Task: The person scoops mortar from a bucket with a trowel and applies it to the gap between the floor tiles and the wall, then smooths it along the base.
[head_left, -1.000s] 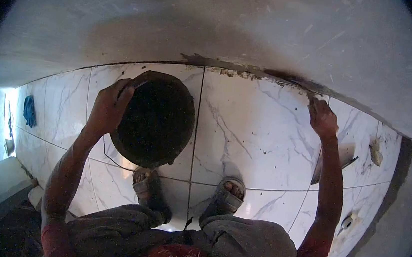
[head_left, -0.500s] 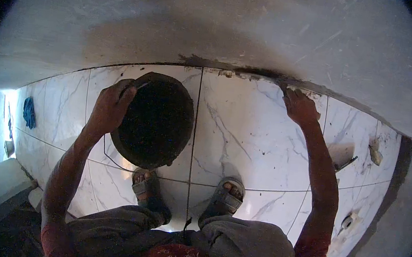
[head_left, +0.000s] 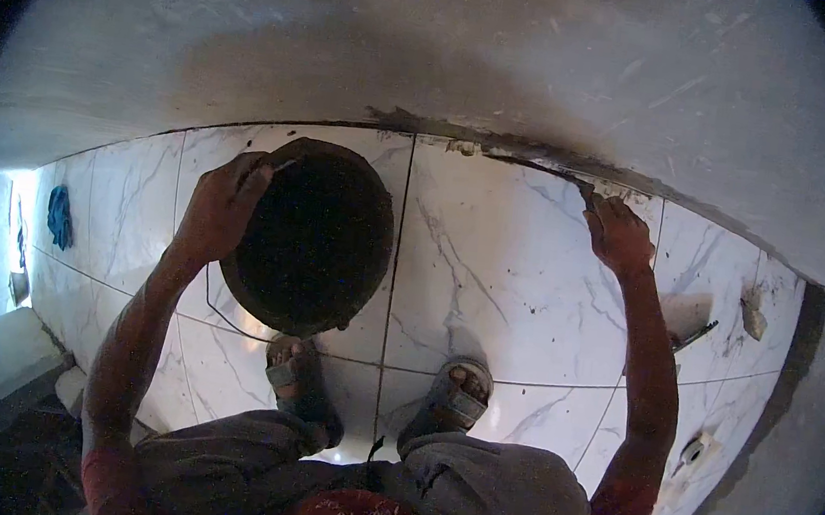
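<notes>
A round dark bucket point(head_left: 312, 242) stands on the marbled white tiles, left of centre; its inside is too dark to make out. My left hand point(head_left: 225, 203) is closed on its left rim, with a small pale edge of something near the fingertips. At the foot of the wall, right of centre, my right hand point(head_left: 621, 233) is closed around the handle of a dark tool point(head_left: 588, 194), whose thin blade runs left along the joint between wall and floor. Dark mortar point(head_left: 505, 139) lies smeared along that joint.
The grey wall point(head_left: 434, 49) curves across the top. A blue cloth point(head_left: 60, 217) lies at the far left. At the right are a dark bar-like tool point(head_left: 696, 334), a crumpled scrap point(head_left: 753, 314) and a roll-like object point(head_left: 695, 448). My sandalled feet point(head_left: 464, 389) stand below the bucket.
My right hand has moved slightly right and down with the tool, and more of the thin blade shows. My left hand stays on the bucket rim.
</notes>
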